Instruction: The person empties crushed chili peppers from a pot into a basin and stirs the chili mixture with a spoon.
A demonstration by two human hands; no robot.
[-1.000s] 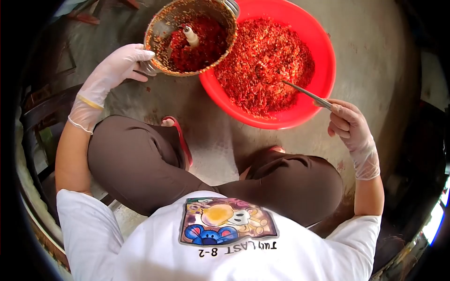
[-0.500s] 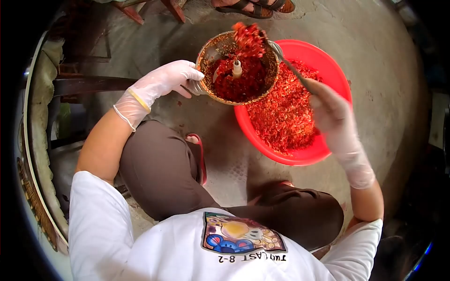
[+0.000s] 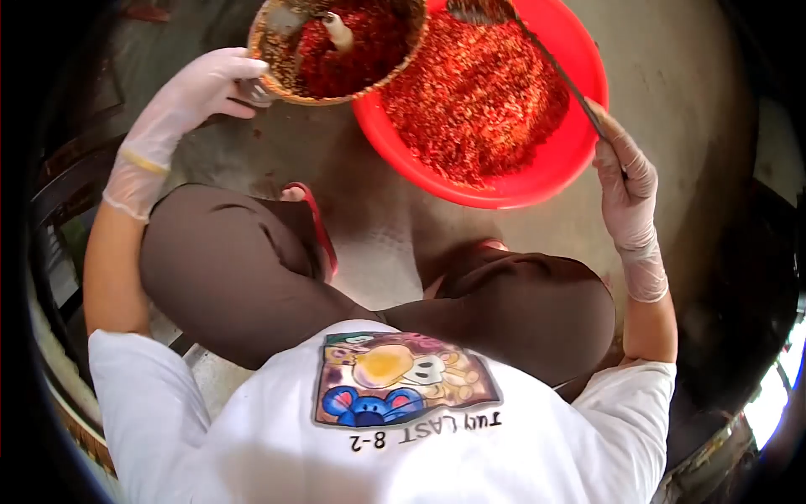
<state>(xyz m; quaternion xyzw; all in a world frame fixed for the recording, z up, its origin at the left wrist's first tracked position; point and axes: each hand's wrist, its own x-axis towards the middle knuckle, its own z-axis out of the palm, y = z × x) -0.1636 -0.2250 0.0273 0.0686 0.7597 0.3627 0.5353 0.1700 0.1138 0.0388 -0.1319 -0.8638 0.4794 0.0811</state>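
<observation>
My left hand [image 3: 193,92], in a thin clear glove, grips the side handle of a metal chopper bowl [image 3: 340,101]. The bowl tilts a little at the top of the view, cut off by the frame edge. Inside it a white spindle [image 3: 338,32] rises from wet red chopped chili [image 3: 315,63], and bits cling to the wall. My gloved right hand [image 3: 625,181] is closed around the handle of a long metal spoon [image 3: 550,60]. The spoon's smeared head hangs over the far part of a red plastic basin [image 3: 495,200], which holds a heap of chopped chili [image 3: 478,109].
The basin stands on a grey concrete floor [image 3: 672,92], beside the bowl. My bent knees [image 3: 537,302] and red slippers [image 3: 317,231] are just on the near side. Dark furniture [image 3: 67,193] lines the left edge.
The spoon carried a clump of chili above the bowl; now its head is over the basin with little on it. My right hand moved outward. The view has shifted, so the bowl and basin sit higher.
</observation>
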